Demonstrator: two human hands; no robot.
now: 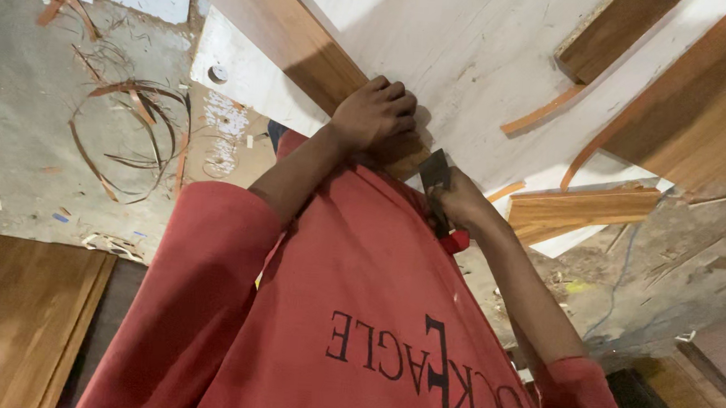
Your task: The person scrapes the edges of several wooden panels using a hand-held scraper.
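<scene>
My left hand is closed and presses down on the end of a long brown wood-faced plank, which lies on a large white board. Just below it, my right hand grips a small dark flat-bladed tool. The blade points up at the plank's end, close to my left hand. My red shirt with dark print fills the lower middle of the view and hides the plank's near edge.
Curled brown edge-band strips and offcuts litter the grey concrete floor at left. More wood-faced panels lie at right, upper right and centre right. A brown panel sits at lower left.
</scene>
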